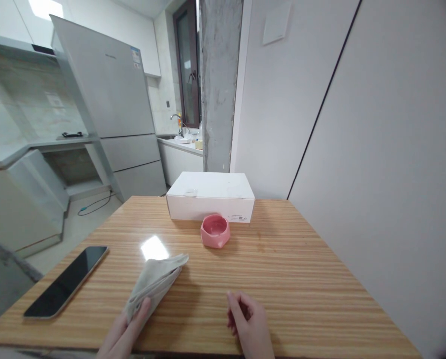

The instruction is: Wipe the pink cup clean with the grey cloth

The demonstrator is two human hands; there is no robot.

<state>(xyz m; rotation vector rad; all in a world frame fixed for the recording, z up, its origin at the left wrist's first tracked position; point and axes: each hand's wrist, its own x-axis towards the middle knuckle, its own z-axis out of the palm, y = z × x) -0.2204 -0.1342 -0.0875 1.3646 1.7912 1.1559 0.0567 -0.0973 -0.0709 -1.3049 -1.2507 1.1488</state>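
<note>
My left hand grips a folded light grey cloth near the front of the table, thumb on top of the folds. The cloth's far end points away and to the right, just above the wood or resting on it; I cannot tell which. To the right, my right hand is at the table's front with its fingers curled in, and nothing shows in them. A pink angular bowl stands upright farther back, between the two hands and apart from both.
A white box lies behind the bowl at the back of the wooden table. A dark phone lies at the left edge. A white wall runs along the right side. Beyond stand a fridge and a sink tap.
</note>
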